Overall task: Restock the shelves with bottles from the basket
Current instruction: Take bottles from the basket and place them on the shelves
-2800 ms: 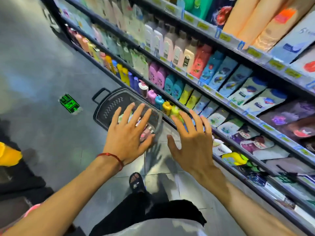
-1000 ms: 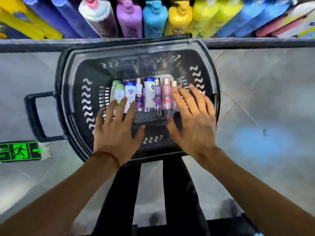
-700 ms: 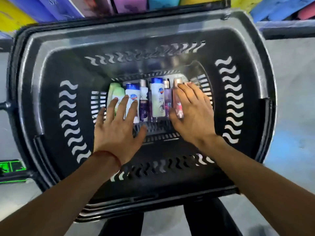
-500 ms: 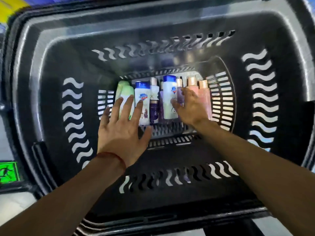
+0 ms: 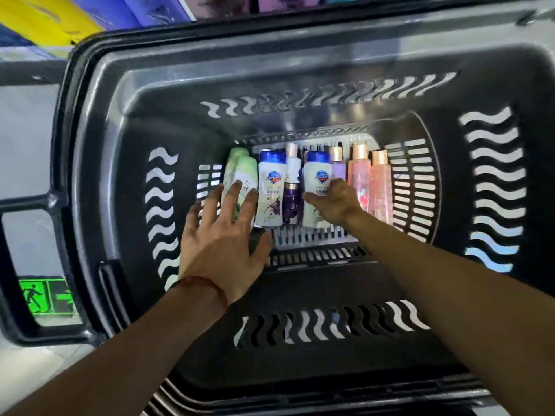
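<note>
Head view — your left grip (image 5: 222, 235) rests flat on the green bottle (image 5: 237, 166), right grip (image 5: 333, 202) curls round a white bottle (image 5: 318, 172) — lifting may drag the purple bottle (image 5: 290, 199) pressed against it.

Green exit sign (image 5: 48, 297) flat on grey floor (image 5: 28, 145), lower left; running figure and arrow legible. Yellow pack (image 5: 45, 16) at top left, blue-violet pack (image 5: 144, 9) just beside it, lilac pack (image 5: 270, 3) further right. All three cropped at frame edge, labels blurred.

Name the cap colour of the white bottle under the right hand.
Blue cap on that white bottle; head view shows it best.
</note>
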